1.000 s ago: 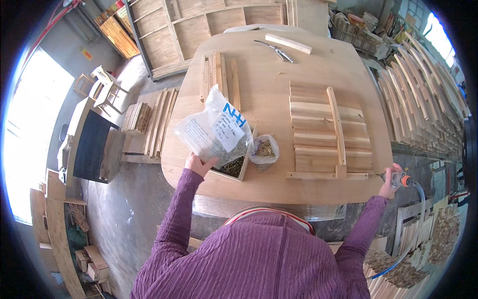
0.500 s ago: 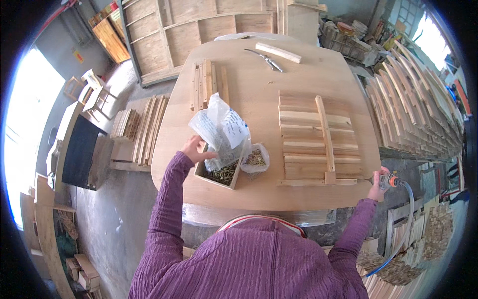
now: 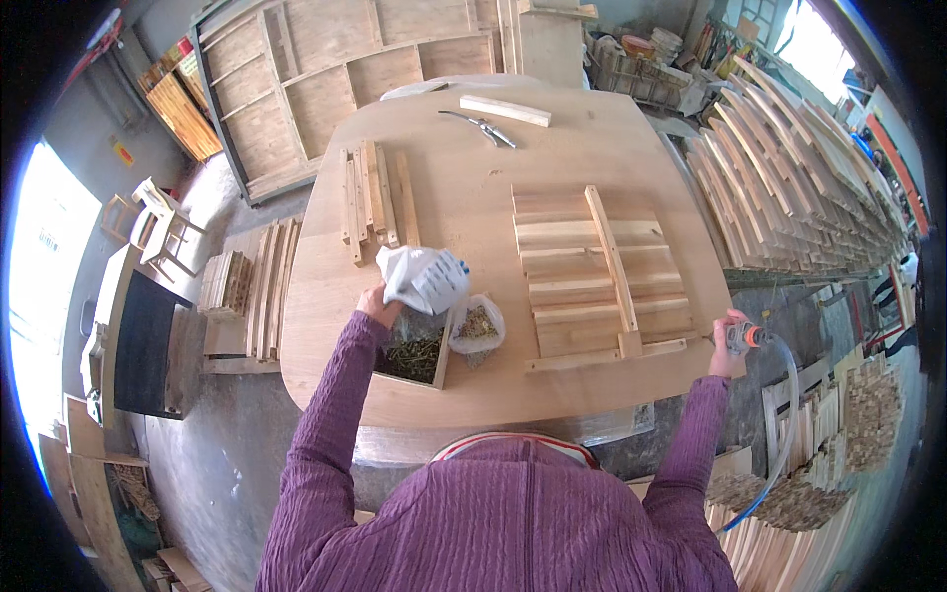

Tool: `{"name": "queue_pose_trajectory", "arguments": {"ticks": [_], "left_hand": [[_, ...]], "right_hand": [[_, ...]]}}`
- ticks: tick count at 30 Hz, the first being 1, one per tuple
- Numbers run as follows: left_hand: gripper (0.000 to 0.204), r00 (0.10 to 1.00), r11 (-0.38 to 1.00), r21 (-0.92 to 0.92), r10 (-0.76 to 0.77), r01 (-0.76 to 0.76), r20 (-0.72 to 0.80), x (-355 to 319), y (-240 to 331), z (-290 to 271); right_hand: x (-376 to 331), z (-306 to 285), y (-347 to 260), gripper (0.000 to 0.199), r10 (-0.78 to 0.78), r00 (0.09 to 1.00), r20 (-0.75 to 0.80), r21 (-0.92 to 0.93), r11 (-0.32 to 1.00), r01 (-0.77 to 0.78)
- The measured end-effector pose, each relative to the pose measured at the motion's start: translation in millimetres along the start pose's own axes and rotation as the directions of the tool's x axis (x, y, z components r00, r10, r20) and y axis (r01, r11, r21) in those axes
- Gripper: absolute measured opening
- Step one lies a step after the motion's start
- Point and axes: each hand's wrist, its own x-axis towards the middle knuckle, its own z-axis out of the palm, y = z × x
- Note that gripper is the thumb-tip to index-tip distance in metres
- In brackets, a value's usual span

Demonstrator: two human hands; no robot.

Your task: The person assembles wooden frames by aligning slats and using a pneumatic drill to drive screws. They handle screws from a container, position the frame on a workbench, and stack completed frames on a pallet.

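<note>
My left hand (image 3: 379,305) is closed on a clear plastic bag (image 3: 414,273) with a white, printed label; the bag partly hides my fingers. Under it sits an open wooden box (image 3: 440,372) of dark screws (image 3: 409,357). A small open bag of yellowish screws (image 3: 478,324) stands against the box's right side. My right hand (image 3: 725,347) grips a grey pneumatic driver (image 3: 740,337) with an orange collar and a clear hose (image 3: 792,395), at the table's right edge. Between my hands lies a slatted wooden panel (image 3: 562,266) with a batten (image 3: 610,259) across its slats.
The large wooden table (image 3: 483,390) holds a stack of wood strips (image 3: 373,192), pliers-like metal tool (image 3: 486,128) and a loose wood block (image 3: 505,110). Curved boards (image 3: 779,187) are stacked to the right. Bundled strips (image 3: 258,286) and a chair (image 3: 161,222) stand left.
The whole view has shifted, with table items now farther left. The plastic bag in my left hand has sunk and crumpled, its top lower over the box. My right hand still holds the driver.
</note>
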Motion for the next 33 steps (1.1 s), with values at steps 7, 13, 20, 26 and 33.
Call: {"name": "queue_pose_trajectory", "arguments": {"ticks": [7,13,20,26,33], "left_hand": [[0.036,0.874,0.894,0.145,0.445,-0.423,-0.194,-37.5,30.8,-21.9],[0.036,0.995,0.155,-0.987,-0.097,0.047,0.032,-55.8,28.0,-45.9],[0.034,0.943,0.641,-0.740,-0.074,-0.204,-0.324,-36.9,-1.5,-57.4],[0.032,0.811,0.501,-0.862,-0.470,-0.079,-0.348,-20.8,27.1,-89.5],[0.032,0.988,0.675,-0.722,0.121,-0.151,-0.094,43.9,22.1,-48.8]], "right_hand": [[1.1,-3.2,5.1,0.032,-0.047,0.999,-0.013,-0.040,0.998,0.047],[-0.7,0.6,5.1,0.032,0.016,0.999,-0.028,-0.021,1.000,-0.017],[-0.7,14.9,-2.0,0.034,-0.004,1.000,0.008,0.016,1.000,0.004],[-7.0,3.2,0.9,0.036,0.015,0.999,0.037,-0.033,0.999,-0.013],[3.1,-1.8,6.3,0.036,0.002,0.996,-0.088,0.038,0.999,0.001]]}}
